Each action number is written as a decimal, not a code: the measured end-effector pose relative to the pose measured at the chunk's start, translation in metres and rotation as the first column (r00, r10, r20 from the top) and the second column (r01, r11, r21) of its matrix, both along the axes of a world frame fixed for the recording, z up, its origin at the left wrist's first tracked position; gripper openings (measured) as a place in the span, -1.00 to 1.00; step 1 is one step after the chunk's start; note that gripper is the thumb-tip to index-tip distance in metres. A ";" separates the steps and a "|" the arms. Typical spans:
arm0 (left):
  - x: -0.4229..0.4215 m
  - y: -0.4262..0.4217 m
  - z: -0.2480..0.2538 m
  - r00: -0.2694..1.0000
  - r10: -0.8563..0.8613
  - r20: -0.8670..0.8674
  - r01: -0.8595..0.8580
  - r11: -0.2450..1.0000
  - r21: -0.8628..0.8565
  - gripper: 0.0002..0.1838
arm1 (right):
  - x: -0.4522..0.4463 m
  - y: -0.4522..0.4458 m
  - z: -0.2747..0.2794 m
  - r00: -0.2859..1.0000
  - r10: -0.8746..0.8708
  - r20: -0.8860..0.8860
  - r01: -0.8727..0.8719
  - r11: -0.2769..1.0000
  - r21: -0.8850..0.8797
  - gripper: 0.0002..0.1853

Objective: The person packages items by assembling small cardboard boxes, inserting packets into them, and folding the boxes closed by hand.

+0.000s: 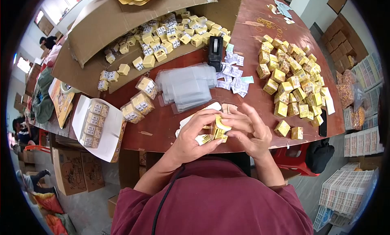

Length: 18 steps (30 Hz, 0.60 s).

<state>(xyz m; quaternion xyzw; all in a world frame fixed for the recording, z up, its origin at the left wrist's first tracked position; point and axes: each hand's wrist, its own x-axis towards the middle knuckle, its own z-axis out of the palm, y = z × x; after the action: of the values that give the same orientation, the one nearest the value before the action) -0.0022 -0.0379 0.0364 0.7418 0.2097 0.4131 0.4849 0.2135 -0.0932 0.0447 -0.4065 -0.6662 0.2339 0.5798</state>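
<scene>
Close to the table's front edge, my left hand (196, 131) grips a small yellow box (219, 131) between thumb and fingers. Its top flap stands up. My right hand (251, 131) works at the box's other side, fingers and thumb touching it; the upper fingers stretch out past it. White pieces (203, 115) lie partly hidden under my hands. Just beyond them is a stack of clear plastic sleeves (187, 84). To the right, a heap of yellow printed boxes (290, 78) covers the table, two of them lying nearer to me.
A large cardboard carton (134, 31) holds many small yellow boxes. A black tape dispenser (215, 52) stands beside small white packets (233, 74). Wrapped bundles (140, 101) and an open white box (97, 129) sit left. A phone (323, 123) lies at the right edge.
</scene>
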 end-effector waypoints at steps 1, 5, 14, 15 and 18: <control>0.002 -0.002 -0.002 0.996 -0.008 0.093 0.018 0.994 -0.109 -0.40 | 0.000 0.001 0.000 1.000 0.016 -0.007 -0.016 1.000 0.010 -0.47; 0.001 0.001 -0.007 0.991 -0.060 0.118 0.076 0.988 -0.134 -0.39 | 0.013 0.006 0.000 0.979 0.143 0.146 -0.158 0.983 0.097 -0.64; -0.005 0.008 -0.012 0.998 -0.021 -0.051 0.024 0.998 0.056 -0.40 | 0.012 0.005 0.006 0.987 0.098 0.125 -0.094 0.995 -0.038 -0.73; -0.005 0.008 -0.012 0.998 -0.024 -0.065 0.027 0.998 0.051 -0.41 | 0.011 0.005 0.006 0.983 0.096 0.156 -0.093 0.995 -0.028 -0.72; -0.004 0.002 -0.003 0.995 -0.062 -0.075 0.054 0.993 -0.109 -0.41 | 0.009 0.002 0.006 0.964 0.011 0.266 0.000 0.999 -0.042 -0.72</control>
<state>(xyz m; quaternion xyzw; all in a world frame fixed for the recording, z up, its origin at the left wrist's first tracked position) -0.0060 -0.0358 0.0337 0.7361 0.2287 0.3576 0.5272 0.2221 -0.0914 0.0510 -0.4443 -0.7341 0.1926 0.4759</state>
